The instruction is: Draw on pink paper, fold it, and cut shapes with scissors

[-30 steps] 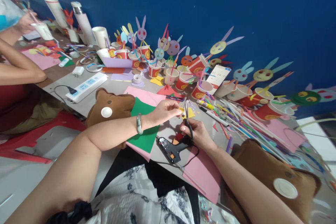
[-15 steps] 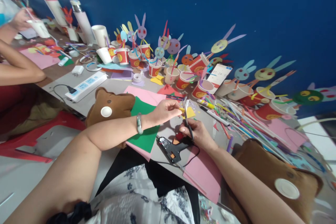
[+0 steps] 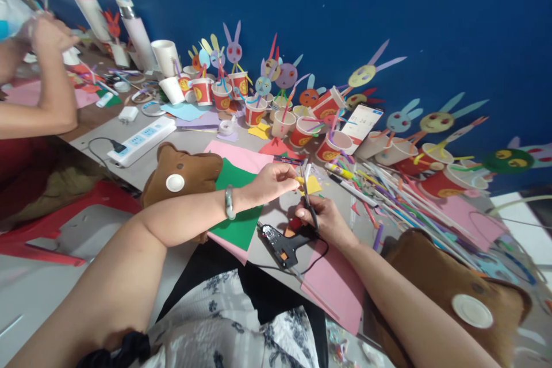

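Working at a crowded table [image 3: 248, 141], scissors [image 3: 314, 219] set to a small yellow scrap [image 3: 300, 181]

Beyond your table rises a plain blue wall [image 3: 302, 0]. Two brown cushions [image 3: 435, 276] flank your work, one near each arm. By your left forearm, a green sheet [image 3: 237, 233] partly covers a pink sheet [image 3: 241, 154].

Your left hand [image 3: 278, 180] is pinching the yellow scrap between thumb and fingertips, above the table and roughly in the middle of your view. Your right hand [image 3: 328, 221] is curled round the scissor handles, with the blades pointing away from you and right beside the scrap. How far the blades are parted is too fine to tell.

Cutting that scrap to shape looks like the step in hand. As I judge it, the next move calls for a steady pinch, a short controlled snip, and left fingertips clear of the blades. Mind the black glue gun [image 3: 280, 244] lying just on your side of the scissors; whether your right hand touches it, I cannot tell.

As for print, several of the paper cups [image 3: 330, 104] along the wall, many topped with rabbit faces, are red with a round yellow emblem, but no brand name can be read. Among them, the phone [image 3: 365, 122] shows large digits that seem to read "01 24", the last part unclear.
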Demonstrator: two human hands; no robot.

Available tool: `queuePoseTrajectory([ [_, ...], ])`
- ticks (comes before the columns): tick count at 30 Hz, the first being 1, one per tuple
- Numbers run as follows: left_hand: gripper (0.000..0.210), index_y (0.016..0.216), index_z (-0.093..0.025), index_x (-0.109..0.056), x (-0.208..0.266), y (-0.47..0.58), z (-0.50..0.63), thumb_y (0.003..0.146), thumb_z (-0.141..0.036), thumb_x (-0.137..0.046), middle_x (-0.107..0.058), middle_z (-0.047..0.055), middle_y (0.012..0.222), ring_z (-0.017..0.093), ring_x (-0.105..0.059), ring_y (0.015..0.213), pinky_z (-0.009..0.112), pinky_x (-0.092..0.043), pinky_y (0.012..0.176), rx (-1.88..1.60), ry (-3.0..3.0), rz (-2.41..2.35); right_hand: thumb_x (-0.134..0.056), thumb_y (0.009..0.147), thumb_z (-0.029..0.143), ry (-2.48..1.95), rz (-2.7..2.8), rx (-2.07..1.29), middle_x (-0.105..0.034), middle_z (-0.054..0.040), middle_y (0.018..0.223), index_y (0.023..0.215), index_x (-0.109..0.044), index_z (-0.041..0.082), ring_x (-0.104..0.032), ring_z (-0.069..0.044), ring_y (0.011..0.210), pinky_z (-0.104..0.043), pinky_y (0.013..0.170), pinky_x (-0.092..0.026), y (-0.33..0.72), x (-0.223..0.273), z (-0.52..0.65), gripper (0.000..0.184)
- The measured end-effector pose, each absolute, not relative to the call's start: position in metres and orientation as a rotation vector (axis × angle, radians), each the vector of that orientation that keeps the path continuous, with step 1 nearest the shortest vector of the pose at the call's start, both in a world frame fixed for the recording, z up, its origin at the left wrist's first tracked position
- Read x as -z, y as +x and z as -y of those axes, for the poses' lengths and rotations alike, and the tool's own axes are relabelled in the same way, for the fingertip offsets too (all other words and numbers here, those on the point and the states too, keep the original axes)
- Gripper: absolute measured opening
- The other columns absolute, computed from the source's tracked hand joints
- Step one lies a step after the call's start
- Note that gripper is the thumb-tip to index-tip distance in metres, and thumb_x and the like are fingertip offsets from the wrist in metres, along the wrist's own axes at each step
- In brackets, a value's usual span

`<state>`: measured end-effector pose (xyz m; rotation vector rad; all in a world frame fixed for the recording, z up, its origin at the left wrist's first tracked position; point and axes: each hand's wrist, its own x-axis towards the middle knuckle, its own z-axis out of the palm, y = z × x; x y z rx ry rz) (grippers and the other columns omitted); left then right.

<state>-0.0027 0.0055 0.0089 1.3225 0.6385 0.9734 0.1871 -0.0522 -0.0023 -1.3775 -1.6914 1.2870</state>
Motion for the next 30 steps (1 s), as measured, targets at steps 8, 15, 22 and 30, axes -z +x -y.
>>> queuePoseTrajectory([
  [8, 0.007, 0.073, -0.012, -0.060, -0.0082, -0.0020, -0.0057, 0.075, -0.015, -0.066, -0.065, 0.001, 0.071, 0.008, -0.060, 0.069, 0.023, -0.047, 0.068, -0.963, 1.333, -0.644, -0.075, 0.068, 0.070, -1.380, 1.675, -1.307, -0.054, 0.0010, 0.051, 0.065, -0.060, 0.017, -0.047, -0.012, 0.050, -0.026, 0.050, -0.037, 0.1863, 0.0021, 0.0521, 0.055],
  [15, 0.007, 0.073, -0.012, -0.061, -0.0101, -0.0022, -0.0046, 0.074, -0.015, -0.067, -0.066, 0.002, 0.072, 0.009, -0.061, 0.071, 0.024, -0.047, 0.069, -0.966, 1.317, -0.633, -0.074, 0.068, 0.072, -1.377, 1.677, -1.303, -0.054, 0.0012, 0.051, 0.065, -0.060, 0.016, -0.045, -0.012, 0.049, -0.026, 0.050, -0.035, 0.1874, 0.0044, 0.0519, 0.057],
  [22, 0.008, 0.072, -0.012, -0.060, -0.0113, -0.0029, -0.0039, 0.075, -0.016, -0.067, -0.065, 0.001, 0.070, 0.008, -0.060, 0.069, 0.022, -0.046, 0.067, -0.977, 1.356, -0.647, -0.072, 0.068, 0.075, -1.356, 1.703, -1.260, -0.053, 0.0012, 0.051, 0.060, -0.058, 0.018, -0.045, -0.012, 0.050, -0.027, 0.050, -0.036, 0.1869, 0.0045, 0.0520, 0.060],
  [30, 0.010, 0.071, -0.012, -0.060, -0.0145, -0.0044, -0.0036, 0.077, -0.019, -0.065, -0.065, 0.001, 0.069, 0.009, -0.060, 0.070, 0.023, -0.047, 0.069, -0.973, 1.364, -0.647, -0.071, 0.071, 0.073, -1.364, 1.710, -1.269, -0.055, -0.0003, 0.051, 0.060, -0.058, 0.017, -0.047, -0.013, 0.050, -0.027, 0.050, -0.036, 0.1884, 0.0034, 0.0527, 0.058],
])
